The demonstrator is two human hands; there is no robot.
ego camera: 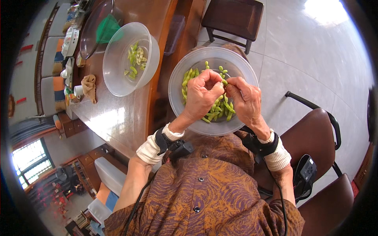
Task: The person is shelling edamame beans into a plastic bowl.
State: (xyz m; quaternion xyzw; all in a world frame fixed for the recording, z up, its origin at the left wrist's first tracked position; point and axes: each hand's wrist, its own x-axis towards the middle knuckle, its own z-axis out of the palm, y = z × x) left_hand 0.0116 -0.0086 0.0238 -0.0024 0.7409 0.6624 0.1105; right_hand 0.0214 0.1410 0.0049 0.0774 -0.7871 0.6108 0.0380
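Both my hands hold one green soybean pod (224, 82) between them, above a translucent plastic bowl (177, 104) on my lap. My left hand (203, 94) pinches its left end between thumb and forefinger; my right hand (245, 98) pinches the other end. Under my hands in the bowl lie many whole green pods (229, 109), with more at its left side. A few loose green beans (223, 70) lie near the bowl's far side. My palms hide part of the contents.
On the wooden table (133, 112) to the left stands a second translucent bowl (113, 70) with opened pods (137, 57). Behind it are a green mesh cover (107, 29), a brown cloth (89, 87) and a white cup (78, 90). A dark wooden stool (233, 17) stands ahead, a brown chair (310, 141) at right.
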